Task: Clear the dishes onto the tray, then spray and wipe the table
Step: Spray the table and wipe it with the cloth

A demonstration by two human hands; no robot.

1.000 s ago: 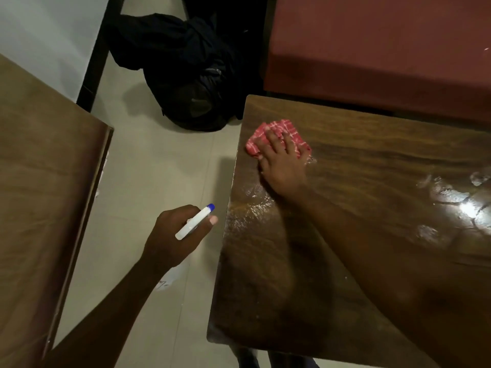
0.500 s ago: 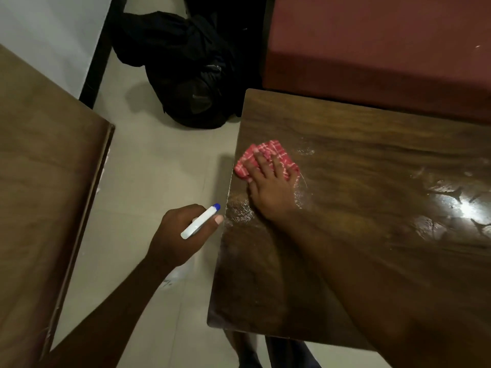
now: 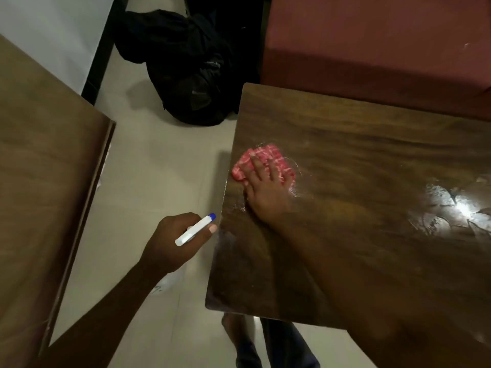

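Head view: we judge the red cloth, lying right at the table's left edge, could slip off if pushed further outward, since our right hand presses it under flat, spread fingers, while our left hand grips the spray bottle over the floor beside that edge.

White spray bottle with blue tip — body mostly hidden under left hand, lower part blurred. Red-and-white checked cloth — approx. half covered by right hand. Dark wooden table cut off at rt. edge.
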